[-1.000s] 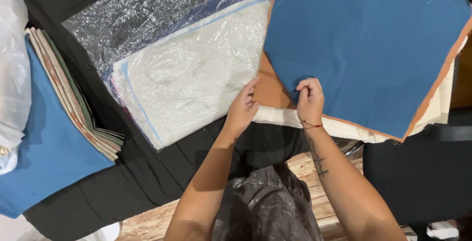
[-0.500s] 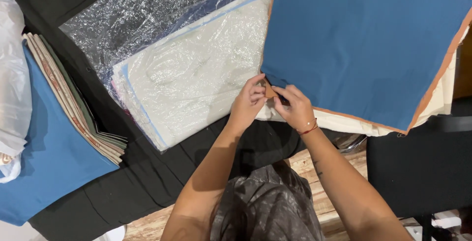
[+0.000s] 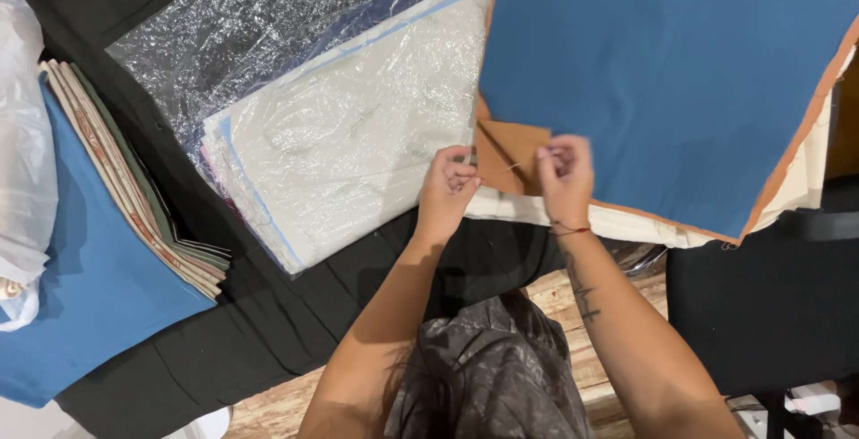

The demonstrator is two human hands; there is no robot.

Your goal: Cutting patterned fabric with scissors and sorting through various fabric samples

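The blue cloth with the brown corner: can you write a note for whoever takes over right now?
Left hand: pinching at the folded-back brown corner of the blue cloth.
Right hand: fingers pinched together on that corner; a thin thread seems to run between the hands.
Blue cloth lies on cream fabric.
Done: corner turned up, brown side showing.
Left: the other corners lie flat.

**Clearance around the blue fabric panel**

Blue fabric panel (image 3: 662,72): spread wide, filling the upper right. Left of it, touching its edge: plastic-wrapped white cloth (image 3: 349,153) under crinkled clear wrap, no gap between. Below its near edge: open strip of black cloth (image 3: 295,323), passable, crossed by both forearms. Far left of it: stacked folded fabrics (image 3: 134,188) block the way.
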